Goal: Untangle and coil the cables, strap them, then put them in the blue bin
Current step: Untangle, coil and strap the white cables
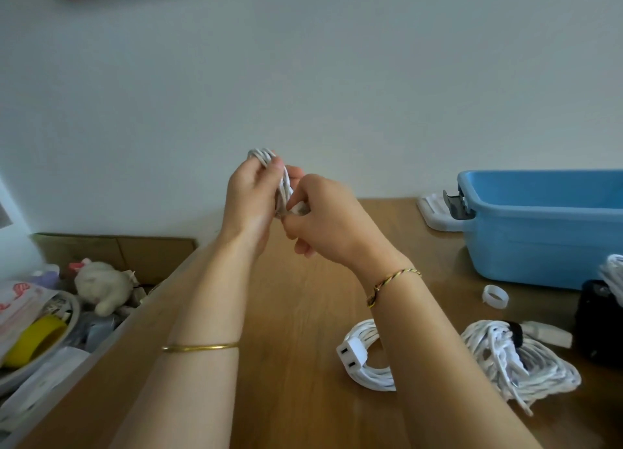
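Gripping small coiled cable (282,182) between left hand (251,199), right hand (328,222).

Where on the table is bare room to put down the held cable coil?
The cable coil could go on the bare table between its left edge and the white extension cord. A smaller patch lies between that cord, the blue bin and the strap ring. The right is crowded: a strapped cable bundle, a black object.

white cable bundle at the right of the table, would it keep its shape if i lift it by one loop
Probably not: the white cable bundle lies in slack, uneven loops, so it likely sags and trails. A dark band seems to cinch one end, which may keep it together.
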`<state>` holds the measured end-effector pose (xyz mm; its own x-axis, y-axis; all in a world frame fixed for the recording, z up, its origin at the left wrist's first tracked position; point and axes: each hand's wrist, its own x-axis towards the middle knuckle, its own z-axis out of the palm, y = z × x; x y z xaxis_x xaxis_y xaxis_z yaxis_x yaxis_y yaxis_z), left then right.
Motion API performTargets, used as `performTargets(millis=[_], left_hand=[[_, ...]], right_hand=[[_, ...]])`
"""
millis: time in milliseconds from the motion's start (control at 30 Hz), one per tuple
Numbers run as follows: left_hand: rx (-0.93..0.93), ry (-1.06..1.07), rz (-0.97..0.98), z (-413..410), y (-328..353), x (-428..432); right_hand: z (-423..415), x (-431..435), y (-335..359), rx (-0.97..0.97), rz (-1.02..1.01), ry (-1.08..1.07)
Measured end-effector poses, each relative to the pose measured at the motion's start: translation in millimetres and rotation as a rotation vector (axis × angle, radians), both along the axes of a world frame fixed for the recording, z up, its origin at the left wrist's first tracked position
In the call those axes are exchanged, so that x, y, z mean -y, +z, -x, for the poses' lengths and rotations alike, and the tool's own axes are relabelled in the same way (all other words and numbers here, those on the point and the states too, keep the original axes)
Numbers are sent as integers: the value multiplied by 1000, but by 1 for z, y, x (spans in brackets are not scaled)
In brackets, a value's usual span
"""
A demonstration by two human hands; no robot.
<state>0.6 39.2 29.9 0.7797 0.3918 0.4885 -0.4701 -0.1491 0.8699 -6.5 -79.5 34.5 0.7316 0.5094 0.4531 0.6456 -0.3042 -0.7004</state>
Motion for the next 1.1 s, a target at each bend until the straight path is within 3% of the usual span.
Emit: performTargets(millis=[167,500,667,833,1100], left_hand=[[-189,43,-218,3,-3,2],[-480,-281,-9,17,4,9],[-603,-422,5,17,2,9],[-687,-539,136,17,1,8],[-693,-552,241,17,0,8]], right_hand=[[-6,0,-4,53,-60,-33],[-15,3,-14,367,11,-103],[-19,11,-17,70,-70,99],[-24,15,-21,23,-77,115],[-27,12,-27,5,-130,69]])
